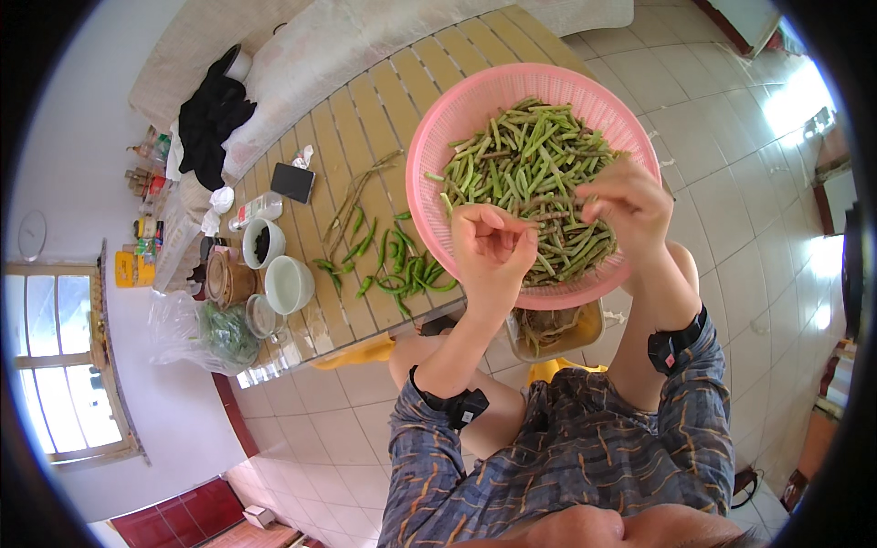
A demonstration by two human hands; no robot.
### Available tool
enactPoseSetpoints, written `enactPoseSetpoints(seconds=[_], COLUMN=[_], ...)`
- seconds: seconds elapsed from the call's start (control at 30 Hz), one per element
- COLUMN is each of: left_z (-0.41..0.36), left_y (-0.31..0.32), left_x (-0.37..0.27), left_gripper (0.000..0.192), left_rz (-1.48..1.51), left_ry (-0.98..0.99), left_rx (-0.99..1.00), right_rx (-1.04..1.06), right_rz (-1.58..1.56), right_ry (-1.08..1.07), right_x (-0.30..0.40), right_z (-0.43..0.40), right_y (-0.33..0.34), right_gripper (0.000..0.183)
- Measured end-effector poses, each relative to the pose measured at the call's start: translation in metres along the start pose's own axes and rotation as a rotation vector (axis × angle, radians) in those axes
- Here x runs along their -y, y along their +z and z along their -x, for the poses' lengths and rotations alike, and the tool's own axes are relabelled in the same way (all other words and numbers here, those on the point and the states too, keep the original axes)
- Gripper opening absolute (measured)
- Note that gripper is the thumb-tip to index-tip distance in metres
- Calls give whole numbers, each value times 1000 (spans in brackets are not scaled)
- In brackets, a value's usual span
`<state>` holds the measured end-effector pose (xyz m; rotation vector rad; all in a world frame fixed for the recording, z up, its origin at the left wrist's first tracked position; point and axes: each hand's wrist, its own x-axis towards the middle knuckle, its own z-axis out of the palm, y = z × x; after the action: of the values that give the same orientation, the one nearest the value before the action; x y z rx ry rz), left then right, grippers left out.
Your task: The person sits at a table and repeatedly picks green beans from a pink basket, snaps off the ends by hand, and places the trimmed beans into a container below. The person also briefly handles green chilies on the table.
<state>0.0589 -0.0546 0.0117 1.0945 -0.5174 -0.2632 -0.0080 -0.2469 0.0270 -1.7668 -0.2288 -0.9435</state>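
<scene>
A pink plastic colander (426,205) holds a heap of cut green bean pieces (527,164), some green, some purplish. Over its near side is my left hand (495,250), thumb and forefinger pinched on the end of a thin bean piece. My right hand (627,202) is over the right part of the heap, its fingers curled; a bean piece appears at its fingertips, though the grip is partly blurred. Below the colander, between the knees, a bin (590,335) holds dry stringy plant scraps (545,327).
On the slatted table (336,137) lie green chili peppers (414,274), withered stalks (349,198) and a black phone (293,183). Two white bowls (289,284), a lidded brown jar (226,277), a plastic bottle (264,209) and a bag of greens (229,332) stand at its left end.
</scene>
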Motion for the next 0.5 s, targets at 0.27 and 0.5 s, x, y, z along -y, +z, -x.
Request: enactPoseSetpoints(seconds=[0.27,0.5], left_z=[12,15], left_y=[-4,1], left_x=[-21,-22], left_gripper=[23,17], left_rz=[-162,-168], left_ry=[207,317], left_rx=[711,996], right_rx=[-143,-80], right_rz=[-81,-60], right_ry=[372,305], right_x=[-3,-3], right_z=[-3,-1], right_y=[1,3], right_gripper=[15,15])
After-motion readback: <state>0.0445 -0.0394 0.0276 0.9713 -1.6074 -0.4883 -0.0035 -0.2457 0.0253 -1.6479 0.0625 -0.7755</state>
